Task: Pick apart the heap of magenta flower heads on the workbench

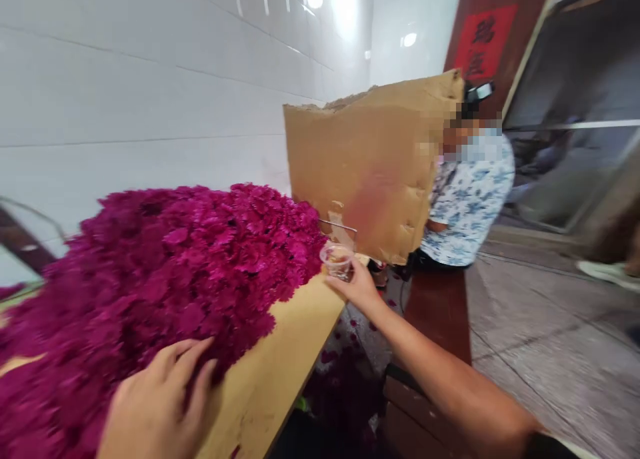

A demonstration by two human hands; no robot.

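Observation:
A large heap of magenta artificial-looking flower heads (200, 265) covers most of a pale yellow tabletop (280, 359). My left hand (165, 392) rests at the heap's near edge, fingers loosely curved and apart, with nothing visibly in them. At the table's far end, my right hand (357, 285) has its thumb and fingers around a small clear plastic cup (337, 260). Some small brownish bits show inside the cup, too small to name. The cup stands on or just above the tabletop; I cannot tell which.
Behind the cup stands a big cardboard sheet (360, 172), with a thin metal wire (340, 225) before it. A person in a patterned shirt (475, 192) sits beyond it. A reddish-brown bench (437, 312) is at right. Loose petals lie on the floor (350, 352). White tiled wall (150, 92) runs along the left.

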